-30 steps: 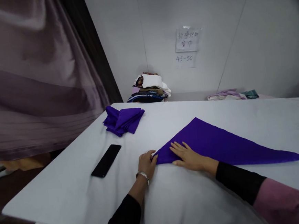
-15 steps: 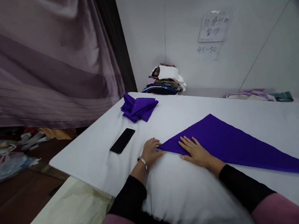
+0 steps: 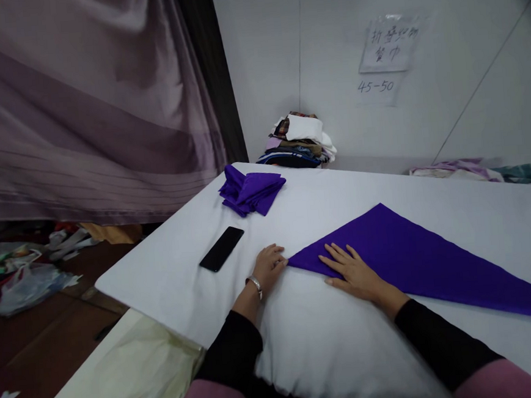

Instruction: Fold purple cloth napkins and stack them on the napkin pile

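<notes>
A purple cloth napkin (image 3: 403, 255) lies on the white-covered table (image 3: 342, 352), folded into a long triangle whose right end runs out of view. At its pointed left corner, my left hand (image 3: 269, 268) has its fingers closed on the tip; the exact grip is partly hidden. My right hand (image 3: 351, 272) rests flat on the napkin's left part, fingers spread. A silver bracelet (image 3: 255, 287) circles my left wrist.
A crumpled pile of purple cloth (image 3: 252, 191) and a black phone (image 3: 222, 249) lie to the left on the table. Stacked clothes (image 3: 300, 140) sit beyond the far edge, below a handwritten sign (image 3: 389, 45). A curtain (image 3: 88, 109) hangs at left; plastic bags (image 3: 31, 285) lie on the floor.
My left thumb and fingers have drawn together at the napkin's left corner. My right hand stays flat on the cloth. The view has shifted slightly.
</notes>
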The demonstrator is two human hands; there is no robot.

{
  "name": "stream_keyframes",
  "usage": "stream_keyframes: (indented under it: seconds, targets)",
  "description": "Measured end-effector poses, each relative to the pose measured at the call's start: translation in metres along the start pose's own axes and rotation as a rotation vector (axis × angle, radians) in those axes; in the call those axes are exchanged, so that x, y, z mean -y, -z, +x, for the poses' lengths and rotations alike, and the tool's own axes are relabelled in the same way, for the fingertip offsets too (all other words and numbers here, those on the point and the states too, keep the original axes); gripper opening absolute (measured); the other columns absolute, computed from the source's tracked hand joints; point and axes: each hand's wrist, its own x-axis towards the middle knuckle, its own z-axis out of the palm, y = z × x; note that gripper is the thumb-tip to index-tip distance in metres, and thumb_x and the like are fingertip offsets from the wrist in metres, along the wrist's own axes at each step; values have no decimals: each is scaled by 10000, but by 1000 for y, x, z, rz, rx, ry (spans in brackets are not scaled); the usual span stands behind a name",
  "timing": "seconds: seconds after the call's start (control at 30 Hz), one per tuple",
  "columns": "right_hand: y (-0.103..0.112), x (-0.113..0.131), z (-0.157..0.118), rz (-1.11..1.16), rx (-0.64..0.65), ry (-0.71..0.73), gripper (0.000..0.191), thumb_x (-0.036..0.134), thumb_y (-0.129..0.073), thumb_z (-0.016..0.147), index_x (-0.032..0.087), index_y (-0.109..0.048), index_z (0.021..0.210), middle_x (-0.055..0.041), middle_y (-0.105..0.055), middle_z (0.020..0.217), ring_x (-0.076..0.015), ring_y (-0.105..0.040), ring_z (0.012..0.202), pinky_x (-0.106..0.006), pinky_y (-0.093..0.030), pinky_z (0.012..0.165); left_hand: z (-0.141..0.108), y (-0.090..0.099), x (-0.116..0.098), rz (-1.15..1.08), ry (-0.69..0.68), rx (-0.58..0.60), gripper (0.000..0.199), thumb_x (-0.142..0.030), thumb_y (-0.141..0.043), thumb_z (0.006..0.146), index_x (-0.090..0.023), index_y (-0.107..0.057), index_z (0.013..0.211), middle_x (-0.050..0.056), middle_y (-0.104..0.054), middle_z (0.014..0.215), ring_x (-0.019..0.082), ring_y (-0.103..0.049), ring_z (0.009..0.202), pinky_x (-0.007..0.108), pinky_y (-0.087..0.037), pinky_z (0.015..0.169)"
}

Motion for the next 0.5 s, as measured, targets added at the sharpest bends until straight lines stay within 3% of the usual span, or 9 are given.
stream_keyframes:
  seconds: [0.37, 0.43, 0.5]
  targets:
    - [8, 0, 0, 128, 52, -24, 640, 630, -356, 854, 297, -306, 1399, -96, -149, 1497, -278, -85, 1375, -553, -18, 1074, -1, 0, -10, 48, 76, -41, 123, -232, -551, 759, -216, -593, 645, 48, -612, 1128, 245, -453, 1195, 494, -279, 1043]
    - [12, -4, 3, 238, 46, -47, 607, 597, -346, 874, 297, -301, 1400, -77, -185, 1494, -268, -112, 1374, -557, -55, 1078, -1, 0, -12, 50, 86, -45, 108, -226, -576, 737, -218, -585, 630, 44, -611, 1125, 243, -463, 1183, 489, -275, 1047]
    - [17, -8, 9, 341, -40, -74, 547, 538, -327, 905, 274, -349, 1384, -69, -270, 1473, -241, -181, 1364, -518, -149, 1087, -2, 0, -13, 49, 94, -45, 105, -227, -588, 730, -217, -584, 625, 44, -611, 1123, 243, -470, 1175, 489, -273, 1048]
